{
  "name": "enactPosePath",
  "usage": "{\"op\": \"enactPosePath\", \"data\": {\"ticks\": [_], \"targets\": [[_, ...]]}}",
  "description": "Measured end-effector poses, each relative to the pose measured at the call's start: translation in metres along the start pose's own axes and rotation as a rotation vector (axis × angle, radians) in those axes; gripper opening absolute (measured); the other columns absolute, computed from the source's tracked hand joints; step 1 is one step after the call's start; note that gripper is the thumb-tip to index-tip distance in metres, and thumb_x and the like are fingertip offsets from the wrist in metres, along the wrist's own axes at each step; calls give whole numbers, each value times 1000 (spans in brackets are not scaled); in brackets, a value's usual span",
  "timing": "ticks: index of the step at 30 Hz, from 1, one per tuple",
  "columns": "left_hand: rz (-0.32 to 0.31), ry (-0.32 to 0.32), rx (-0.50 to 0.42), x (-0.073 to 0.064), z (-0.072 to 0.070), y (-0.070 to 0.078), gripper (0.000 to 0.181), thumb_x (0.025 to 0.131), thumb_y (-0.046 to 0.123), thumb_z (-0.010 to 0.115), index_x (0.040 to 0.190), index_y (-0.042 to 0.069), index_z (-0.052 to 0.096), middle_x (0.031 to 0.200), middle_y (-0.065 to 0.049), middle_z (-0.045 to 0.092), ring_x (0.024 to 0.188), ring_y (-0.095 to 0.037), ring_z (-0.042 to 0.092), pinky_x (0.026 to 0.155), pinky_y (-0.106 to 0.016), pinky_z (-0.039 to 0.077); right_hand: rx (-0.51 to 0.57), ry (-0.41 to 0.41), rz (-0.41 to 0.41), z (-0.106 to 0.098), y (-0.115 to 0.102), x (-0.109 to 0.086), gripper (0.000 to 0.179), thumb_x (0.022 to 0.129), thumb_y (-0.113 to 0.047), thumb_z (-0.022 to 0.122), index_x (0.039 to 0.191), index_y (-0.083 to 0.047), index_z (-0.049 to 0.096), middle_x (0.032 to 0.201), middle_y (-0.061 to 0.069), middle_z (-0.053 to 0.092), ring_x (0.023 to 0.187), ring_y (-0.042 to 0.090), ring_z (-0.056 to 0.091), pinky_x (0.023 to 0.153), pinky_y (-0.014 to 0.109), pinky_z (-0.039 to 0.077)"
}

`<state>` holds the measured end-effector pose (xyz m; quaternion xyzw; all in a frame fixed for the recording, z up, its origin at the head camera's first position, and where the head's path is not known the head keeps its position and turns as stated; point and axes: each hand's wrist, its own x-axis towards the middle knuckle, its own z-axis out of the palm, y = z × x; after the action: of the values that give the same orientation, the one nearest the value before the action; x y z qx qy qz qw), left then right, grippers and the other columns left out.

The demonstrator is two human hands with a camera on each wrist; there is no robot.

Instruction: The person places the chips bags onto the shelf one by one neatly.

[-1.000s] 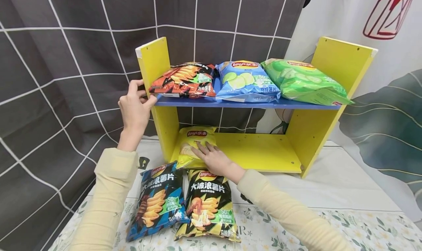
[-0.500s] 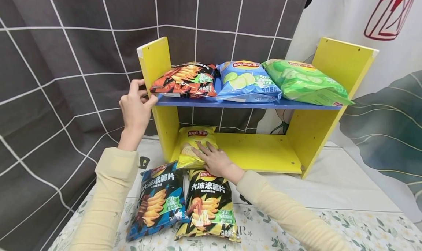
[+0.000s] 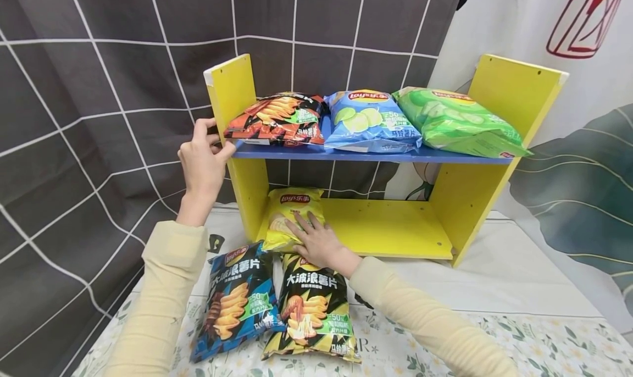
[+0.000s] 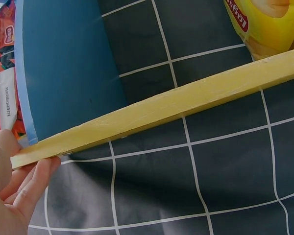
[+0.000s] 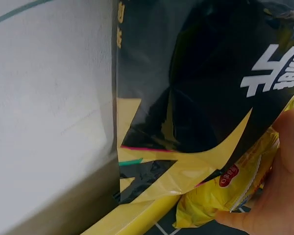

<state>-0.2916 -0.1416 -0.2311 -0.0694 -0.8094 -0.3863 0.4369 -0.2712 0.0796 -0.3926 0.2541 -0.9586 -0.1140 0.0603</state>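
Note:
My left hand (image 3: 201,162) grips the yellow left side panel (image 4: 157,108) of a small shelf unit, thumb on one face and fingers on the other. On the lower shelf, at its left end, leans a yellow bag of Lay's potato chips (image 3: 293,202). My right hand (image 3: 318,244) rests on that bag's front with fingers spread and fairly straight. The right wrist view shows the thumb along the lower edge of the yellow bag (image 5: 198,208). A black-and-yellow chip bag (image 3: 311,305) lies just below this hand, its top partly hidden by it.
A blue-and-black chip bag (image 3: 239,300) lies left of the black-and-yellow one. The blue upper shelf (image 3: 346,156) bears a red bag (image 3: 282,121), a light blue bag (image 3: 371,121) and a green bag (image 3: 460,121). Behind hangs a dark checked curtain (image 3: 148,80).
My right hand has shifted slightly left and toward me on the yellow chip bag, whose lower edge has moved a little with it. My left hand keeps its grip on the panel.

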Motion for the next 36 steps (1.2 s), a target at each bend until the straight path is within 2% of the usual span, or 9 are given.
{"op": "enactPosePath", "data": {"ticks": [4,9,16,24,36], "targets": [[-1,-3,3,0,0,0,37,85,9,61,121,1,57,104,-18,72,84,-31,73,76,-42,54,73,-25,15,0,0,0,65,99,-53,31,155,-30,7,164,1,8,149,29,15,113,53,30],[-2,-4,11,0,1,0,38,85,10,61,122,2,57,104,-18,72,83,-30,73,75,-41,54,138,-25,4,-2,2,-2,65,100,-53,30,155,-29,7,164,2,5,150,28,8,115,55,24],[5,-10,4,-1,3,-1,38,85,10,61,122,1,56,104,-18,72,84,-30,73,75,-42,54,215,17,-17,-3,9,-12,65,100,-51,34,155,-26,13,164,4,8,150,30,8,116,59,18],[3,-14,-9,-2,3,-1,38,85,9,61,122,1,56,105,-19,72,85,-31,73,76,-43,56,221,131,-73,0,13,-37,67,99,-50,37,155,-21,14,163,8,12,150,33,10,116,60,16],[-1,2,5,-1,0,1,38,85,10,61,121,1,56,104,-18,72,85,-30,73,74,-42,54,236,206,-138,5,3,-89,74,96,-53,43,155,-19,15,162,8,16,149,34,13,114,63,17]]}}
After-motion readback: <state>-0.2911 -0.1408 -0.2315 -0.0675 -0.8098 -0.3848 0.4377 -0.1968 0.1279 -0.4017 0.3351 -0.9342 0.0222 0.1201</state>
